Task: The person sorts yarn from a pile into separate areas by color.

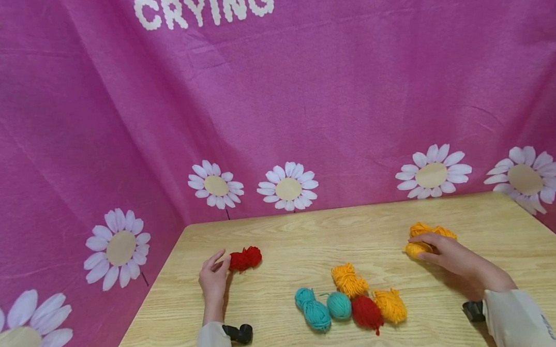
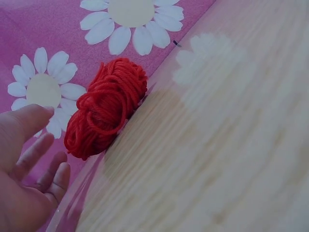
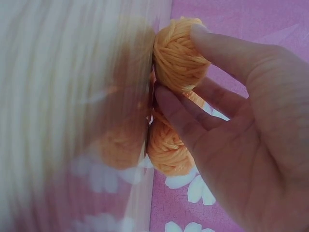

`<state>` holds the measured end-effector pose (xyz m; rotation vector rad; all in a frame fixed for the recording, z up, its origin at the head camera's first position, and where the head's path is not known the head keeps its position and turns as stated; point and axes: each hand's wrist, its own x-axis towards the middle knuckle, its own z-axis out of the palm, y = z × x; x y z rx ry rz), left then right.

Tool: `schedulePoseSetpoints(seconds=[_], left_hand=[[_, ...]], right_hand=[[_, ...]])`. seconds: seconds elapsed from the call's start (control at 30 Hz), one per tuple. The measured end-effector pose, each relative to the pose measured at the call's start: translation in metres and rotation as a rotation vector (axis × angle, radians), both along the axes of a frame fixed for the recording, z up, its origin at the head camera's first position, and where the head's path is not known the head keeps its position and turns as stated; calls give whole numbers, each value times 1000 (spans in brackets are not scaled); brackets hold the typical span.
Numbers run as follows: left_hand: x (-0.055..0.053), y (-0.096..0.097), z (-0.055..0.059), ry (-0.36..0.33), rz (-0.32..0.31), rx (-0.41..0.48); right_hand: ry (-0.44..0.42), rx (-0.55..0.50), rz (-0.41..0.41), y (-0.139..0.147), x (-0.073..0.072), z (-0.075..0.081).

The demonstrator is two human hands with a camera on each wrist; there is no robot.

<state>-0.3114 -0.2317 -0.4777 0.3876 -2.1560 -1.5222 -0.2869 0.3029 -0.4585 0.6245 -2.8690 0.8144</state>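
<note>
On the left of the table, two red yarn balls [image 1: 245, 259] lie side by side, their strands close-up in the left wrist view. My left hand [image 1: 213, 285] is just left of them, its fingers loosely bent and apart from the yarn. Over on the right, my right hand [image 1: 454, 256] pinches a yellow yarn ball [image 3: 178, 55] between thumb and fingers, close to the tabletop. More yellow yarn [image 1: 443, 232] lies right behind that ball, partly covered by the hand.
Near the front middle sits a cluster: teal yarn balls [image 1: 317, 315], a red yarn ball [image 1: 367, 312] and yellow yarn skeins [image 1: 349, 280]. A pink curtain [image 1: 326, 114] with daisies hangs along the back and left edges of the wooden table [image 1: 274, 298].
</note>
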Motion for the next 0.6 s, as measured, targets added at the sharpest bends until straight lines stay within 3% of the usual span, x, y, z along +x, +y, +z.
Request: schedulePoseSetpoints(seconds=[0.27, 0.5, 0.6], left_hand=[[4, 0, 5, 95, -37, 41], [5, 5, 7, 123, -161, 59], [10, 10, 15, 104, -215, 58]], right_hand=[[-14, -9, -5, 0, 0, 0], [-33, -29, 0, 0, 0, 0], [-35, -22, -9, 0, 0, 0]])
